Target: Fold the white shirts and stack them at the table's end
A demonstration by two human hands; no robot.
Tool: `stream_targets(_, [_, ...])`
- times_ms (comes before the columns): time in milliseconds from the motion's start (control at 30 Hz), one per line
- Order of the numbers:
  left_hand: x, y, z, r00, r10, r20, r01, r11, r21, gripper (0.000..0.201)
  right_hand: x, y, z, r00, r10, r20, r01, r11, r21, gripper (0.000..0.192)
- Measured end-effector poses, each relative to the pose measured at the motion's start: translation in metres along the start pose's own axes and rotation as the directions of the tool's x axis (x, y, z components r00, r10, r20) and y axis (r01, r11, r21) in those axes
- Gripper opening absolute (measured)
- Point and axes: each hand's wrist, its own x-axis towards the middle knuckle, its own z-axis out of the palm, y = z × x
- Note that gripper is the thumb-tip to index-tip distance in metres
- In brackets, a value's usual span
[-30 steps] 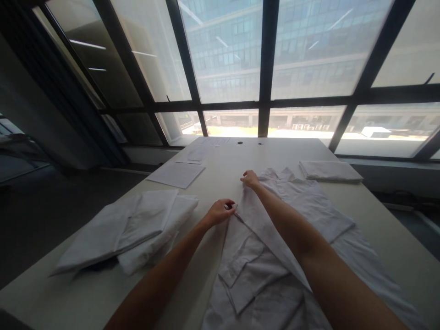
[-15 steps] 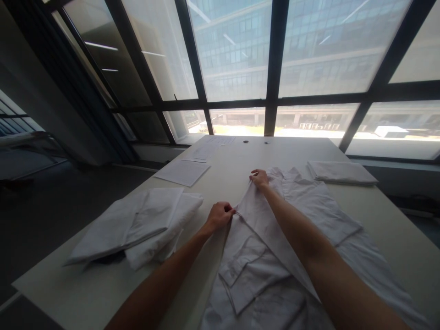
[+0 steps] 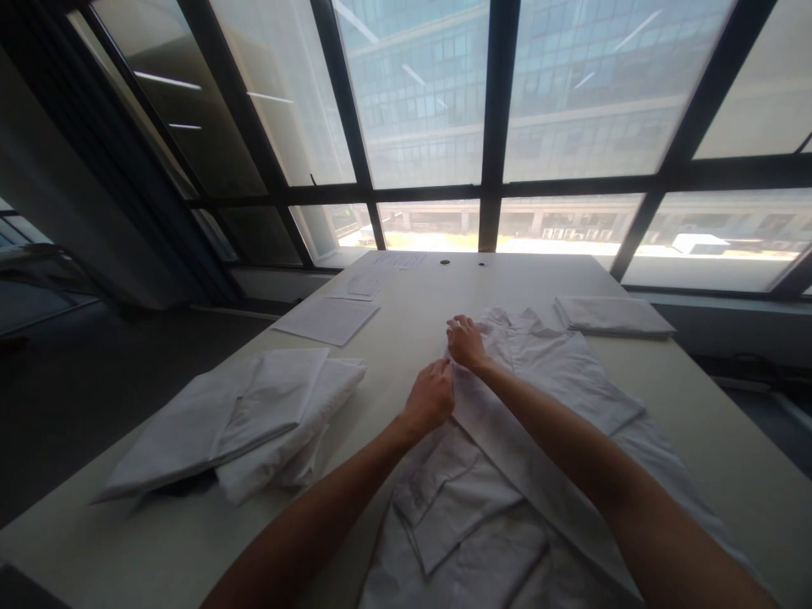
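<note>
We have the white collared garment (image 3: 567, 374) spread over the right half of the white table (image 3: 412, 296), its near end running out of view. Our left hand (image 3: 432, 394) is closed on its left edge; our right hand (image 3: 466, 340), just beyond, curls its fingers at that edge, though we cannot tell whether they pinch cloth. Our right forearm (image 3: 571, 452) crosses the garment, hiding part of it. A stack of folded white garments (image 3: 266, 402) crowds the space near our left forearm (image 3: 330, 491), with paper sheets (image 3: 326, 320) behind. A folded white cloth (image 3: 615, 315) lies just right of the collar end. Dark-framed windows (image 3: 500, 110) rise behind.
</note>
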Motion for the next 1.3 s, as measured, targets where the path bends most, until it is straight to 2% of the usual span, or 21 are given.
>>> stream_targets(100, [0.031,0.012,0.026,0.997,0.067,0.044,-0.065,0.997,-0.032,0.044,-0.019,0.022,-0.022,0.999,-0.029,0.013,0.030,0.995,-0.097,0.041])
stream_targets(200, [0.052,0.007,0.041,0.995,0.030,0.095,-0.031,0.999,0.014,0.053,-0.040,0.073,-0.053,0.999,0.034,-0.009,-0.035,0.978,-0.205,0.047])
stream_targets(267, [0.055,-0.003,0.043,0.990,0.005,0.144,-0.011,0.999,0.039,0.057,-0.056,0.114,-0.073,0.997,0.072,-0.001,-0.069,0.954,-0.293,0.050])
stream_targets(333, [0.050,-0.014,0.040,0.986,-0.014,0.167,0.005,0.999,0.051,0.058,-0.073,0.151,-0.089,0.993,0.099,0.059,-0.071,0.931,-0.357,0.055])
stream_targets(433, [0.035,-0.027,0.032,0.984,-0.039,0.175,0.027,0.997,0.069,0.060,-0.095,0.184,-0.100,0.964,0.181,0.195,-0.092,0.914,-0.395,0.062])
stream_targets(500, [0.027,-0.032,0.027,0.979,-0.047,0.196,0.031,0.996,0.086,0.063,-0.104,0.191,-0.100,0.939,0.237,0.248,-0.123,0.907,-0.402,0.066])
stream_targets(567, [0.024,-0.034,0.025,0.970,-0.075,0.232,0.052,0.993,0.105,0.066,-0.107,0.188,-0.100,0.919,0.308,0.245,-0.186,0.889,-0.418,0.071])
stream_targets(633, [0.030,-0.034,0.023,0.955,-0.148,0.258,0.119,0.985,0.124,0.071,-0.103,0.182,-0.101,0.893,0.416,0.174,-0.307,0.844,-0.439,0.076])
stream_targets(700, [0.048,-0.034,0.022,0.951,-0.208,0.230,0.182,0.975,0.130,0.074,-0.092,0.176,-0.105,0.883,0.465,0.067,-0.397,0.814,-0.423,0.075])
stream_targets(767, [0.075,-0.033,0.021,0.968,-0.200,0.150,0.186,0.977,0.100,0.068,-0.074,0.170,-0.110,0.920,0.392,-0.005,-0.372,0.868,-0.328,0.062])
stream_targets(867, [0.125,-0.033,0.022,0.979,-0.192,0.069,0.195,0.980,-0.037,0.053,-0.034,0.166,-0.110,0.962,0.273,0.017,-0.271,0.959,-0.082,0.048])
stream_targets(933, [0.157,-0.034,0.025,0.964,-0.252,0.085,0.261,0.959,-0.110,0.045,-0.007,0.167,-0.105,0.956,0.286,0.069,-0.288,0.958,0.014,0.041])
stream_targets(1033, [0.193,-0.040,0.032,0.931,-0.337,0.138,0.355,0.925,-0.136,0.040,0.027,0.175,-0.093,0.933,0.334,0.130,-0.345,0.936,0.069,0.029])
stream_targets(1167, [0.213,-0.054,0.040,0.905,-0.383,0.184,0.416,0.886,-0.204,0.033,0.046,0.190,-0.082,0.916,0.348,0.200,-0.385,0.902,0.194,0.023])
stream_targets(1300, [0.213,-0.067,0.040,0.928,-0.324,0.185,0.371,0.858,-0.355,0.023,0.046,0.198,-0.082,0.931,0.290,0.219,-0.351,0.875,0.333,0.018])
